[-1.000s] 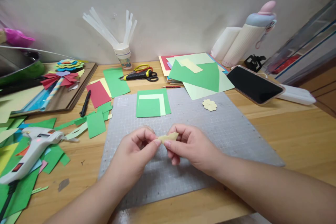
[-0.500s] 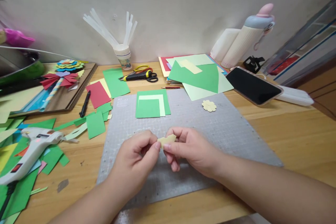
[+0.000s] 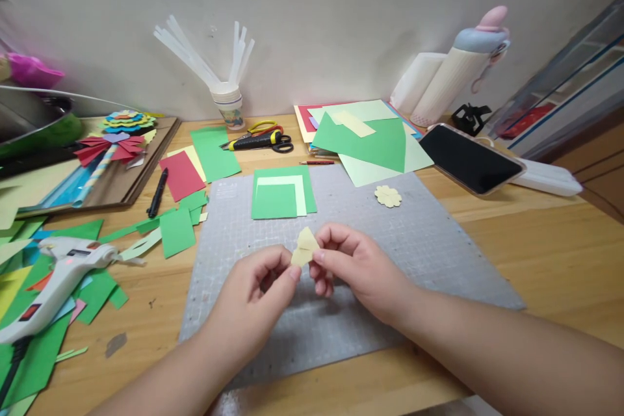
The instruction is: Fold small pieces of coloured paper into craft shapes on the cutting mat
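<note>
Both left hand (image 3: 260,286) and right hand (image 3: 358,266) clamp thumb and finger on a cream paper piece (image 3: 305,246) above the gray mat (image 3: 424,260), likely steadying its edges; a scalloped cutout (image 3: 389,195) lies toward the mat's far right, apparently out of the way.

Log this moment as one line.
left hand: pinching cream paper cutout | right hand: pinching it | cutting mat: beneath both | paper flower: on mat

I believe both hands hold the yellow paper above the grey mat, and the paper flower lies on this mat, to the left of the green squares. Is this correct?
Not fully: the flower lies to the right of the green squares, as the head view shows. The rest is correct: left hand and right hand hold the yellow paper above the grey mat.
</note>
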Demonstrator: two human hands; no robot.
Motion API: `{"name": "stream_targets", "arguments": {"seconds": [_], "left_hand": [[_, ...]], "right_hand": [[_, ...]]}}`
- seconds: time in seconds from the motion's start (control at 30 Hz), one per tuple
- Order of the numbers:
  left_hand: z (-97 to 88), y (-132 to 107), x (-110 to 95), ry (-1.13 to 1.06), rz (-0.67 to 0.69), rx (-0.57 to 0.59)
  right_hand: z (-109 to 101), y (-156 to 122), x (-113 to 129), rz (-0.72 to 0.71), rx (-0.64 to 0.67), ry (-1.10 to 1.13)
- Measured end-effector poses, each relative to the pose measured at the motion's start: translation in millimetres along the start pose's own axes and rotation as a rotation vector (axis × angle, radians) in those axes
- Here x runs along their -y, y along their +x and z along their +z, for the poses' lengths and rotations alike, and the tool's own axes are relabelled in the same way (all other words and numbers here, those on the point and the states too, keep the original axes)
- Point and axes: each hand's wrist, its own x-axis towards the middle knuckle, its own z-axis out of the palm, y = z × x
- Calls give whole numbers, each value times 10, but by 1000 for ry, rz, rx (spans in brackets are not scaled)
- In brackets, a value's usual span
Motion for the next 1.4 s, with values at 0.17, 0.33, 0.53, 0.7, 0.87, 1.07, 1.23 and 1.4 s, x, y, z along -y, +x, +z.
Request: {"name": "stream_targets", "arguments": {"seconds": [0.17, 0.33, 0.53, 0.7, 0.87, 1.07, 1.23, 1.4], "left_hand": [[8, 11, 3, -167, -41, -57], [29, 1, 15, -156, -59, -86], [49, -11, 1, -202, -16, -85], [8, 1, 20, -284, -46, -88], [-21, 23, 30, -381, -129, 5], [-20, 31, 4, -450, -133, 37], [-32, 25, -13, -513, -169, 102], [-43, 9, -13, -580, -136, 212]], "right_hand": [[19, -12, -11, 29, 39, -91], [13, -17, -41, -46, 38, -112], [5, -17, -37, -146, 22, -180], [13, -28, -10, -71, 44, -154], [1, -19, 30, 7, 62, -47], [-21, 7, 20, 16, 100, -34], [-27, 13, 11, 20, 104, -22], [-34, 5, 0, 27, 130, -12]]}}
